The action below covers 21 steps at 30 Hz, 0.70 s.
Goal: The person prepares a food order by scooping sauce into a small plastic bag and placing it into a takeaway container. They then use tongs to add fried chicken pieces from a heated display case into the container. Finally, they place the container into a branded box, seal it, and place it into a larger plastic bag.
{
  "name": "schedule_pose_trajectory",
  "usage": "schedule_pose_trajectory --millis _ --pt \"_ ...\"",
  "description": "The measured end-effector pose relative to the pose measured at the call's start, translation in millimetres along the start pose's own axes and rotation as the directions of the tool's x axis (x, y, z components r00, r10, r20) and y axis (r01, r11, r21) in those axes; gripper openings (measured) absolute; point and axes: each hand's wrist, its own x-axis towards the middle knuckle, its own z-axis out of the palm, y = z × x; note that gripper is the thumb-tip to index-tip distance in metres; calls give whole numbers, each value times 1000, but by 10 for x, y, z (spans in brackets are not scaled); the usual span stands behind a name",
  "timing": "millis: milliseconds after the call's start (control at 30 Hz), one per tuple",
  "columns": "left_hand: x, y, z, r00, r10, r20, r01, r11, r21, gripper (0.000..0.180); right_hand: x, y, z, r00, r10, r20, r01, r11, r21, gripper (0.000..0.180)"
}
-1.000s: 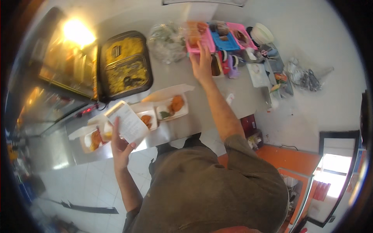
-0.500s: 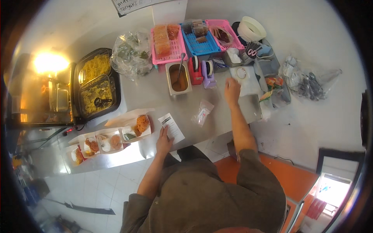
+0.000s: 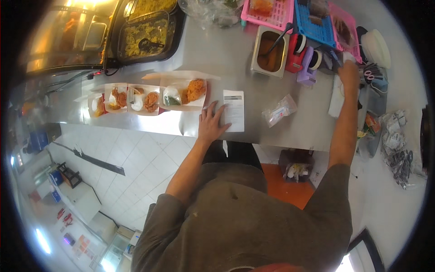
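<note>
My left hand (image 3: 211, 121) lies with its fingers spread on the steel counter, the fingertips at the left edge of a printed white paper slip (image 3: 235, 115). Stretched out to the far right, my right hand (image 3: 348, 75) is beside a small white bundle (image 3: 348, 57) near the pink basket. Its fingers are mostly hidden, so its grip is unclear. Below it on the counter is a white cloth or paper (image 3: 336, 97). A small clear plastic packet (image 3: 279, 111) lies between my two arms.
Open boxes of fried chicken (image 3: 183, 90) stand left. Behind are a sauce pan (image 3: 271, 50) with a ladle, red (image 3: 294, 56) and purple (image 3: 308, 68) tape dispensers, and a blue basket (image 3: 316, 20). Black trays of yellow food (image 3: 145, 34) sit beside the lit warmer (image 3: 68, 36).
My view has swung, shifting the counter rightward and upward in the picture. My right hand has reached farther back toward the white bundle. The left hand's fingers now spread beside the slip.
</note>
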Motion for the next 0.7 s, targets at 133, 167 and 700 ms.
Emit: schedule_pose_trajectory --millis 133,167,700 --pt "0 29 50 1000 -2 17 2 999 37 79 -1215 -651 -200 908 254 -332 45 730 682 19" --pt "34 7 62 1000 18 8 -19 999 45 81 -1556 -947 6 944 292 -155 65 296 953 12" --pt "65 -151 199 992 64 -111 -59 997 50 89 -3194 -3451 818 941 -84 -327 336 311 889 13"
